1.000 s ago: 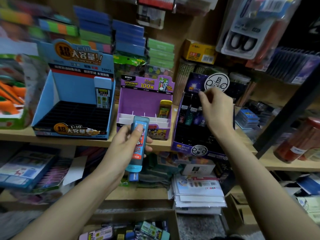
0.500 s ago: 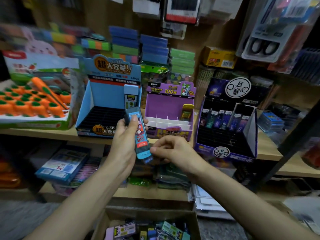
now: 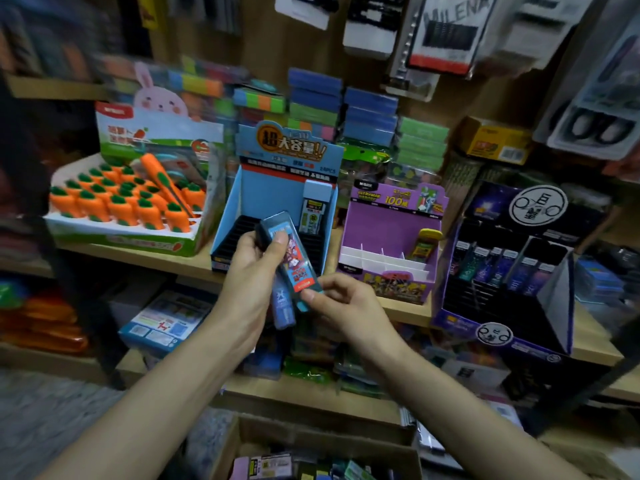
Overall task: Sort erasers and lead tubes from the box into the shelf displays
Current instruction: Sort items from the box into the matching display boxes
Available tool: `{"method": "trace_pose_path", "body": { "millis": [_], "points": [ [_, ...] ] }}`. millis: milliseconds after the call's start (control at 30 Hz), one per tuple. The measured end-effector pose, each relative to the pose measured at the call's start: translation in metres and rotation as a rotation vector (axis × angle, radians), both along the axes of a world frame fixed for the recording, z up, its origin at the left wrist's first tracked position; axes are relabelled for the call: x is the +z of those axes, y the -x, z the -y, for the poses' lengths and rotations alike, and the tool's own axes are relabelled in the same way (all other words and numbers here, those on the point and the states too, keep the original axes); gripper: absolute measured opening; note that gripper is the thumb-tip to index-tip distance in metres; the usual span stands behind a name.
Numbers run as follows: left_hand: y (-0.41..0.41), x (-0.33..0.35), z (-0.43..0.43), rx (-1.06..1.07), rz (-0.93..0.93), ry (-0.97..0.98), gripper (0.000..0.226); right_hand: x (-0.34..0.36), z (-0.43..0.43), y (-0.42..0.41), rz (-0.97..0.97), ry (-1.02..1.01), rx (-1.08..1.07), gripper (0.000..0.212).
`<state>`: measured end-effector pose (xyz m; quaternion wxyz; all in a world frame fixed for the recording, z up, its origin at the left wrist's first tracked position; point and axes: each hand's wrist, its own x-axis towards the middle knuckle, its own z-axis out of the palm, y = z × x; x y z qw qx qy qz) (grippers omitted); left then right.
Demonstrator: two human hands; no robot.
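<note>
Both hands hold a teal lead tube (image 3: 289, 258) in front of the shelf (image 3: 412, 313).
Head view: the left hand (image 3: 247, 282) grips the teal lead tube and, under it, a second blue tube (image 3: 284, 308). Its thumb presses on the upper part of the label and its fingers (image 3: 258, 237) curl around the back. The right hand (image 3: 346, 306) pinches the lower end of the teal lead tube between thumb and fingertips. Both tubes are tilted in the air, before the blue display box (image 3: 228, 216) and above the cardboard box (image 3: 311, 434).

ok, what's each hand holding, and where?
Left hand grips a teal tube by its upper half, a blue tube behind it; right hand pinches the teal tube's lower end.
</note>
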<state>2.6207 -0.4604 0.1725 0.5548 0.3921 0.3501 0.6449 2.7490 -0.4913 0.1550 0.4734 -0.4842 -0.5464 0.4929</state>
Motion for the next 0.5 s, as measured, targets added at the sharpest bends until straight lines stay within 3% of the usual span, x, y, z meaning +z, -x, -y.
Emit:
{"method": "trace_pose_path", "body": {
  "millis": [100, 200, 367, 500],
  "points": [
    [0.017, -0.001, -0.002, -0.003, -0.072, -0.035, 0.009, 0.008, -0.015, -0.004, -0.212, 0.06, -0.075, 0.009],
    [0.029, -0.003, -0.003, -0.041, -0.087, 0.034, 0.008, 0.034, -0.039, -0.019, -0.25, -0.006, -0.189, 0.015],
    [0.043, -0.005, -0.01, 0.019, -0.085, 0.119, 0.014, 0.091, -0.09, -0.036, 0.265, -0.381, -0.337, 0.011],
    [0.054, -0.011, -0.009, -0.021, -0.164, 0.069, 0.013, 0.106, -0.125, -0.029, 0.533, -0.475, -0.331, 0.014]
  ]
}}
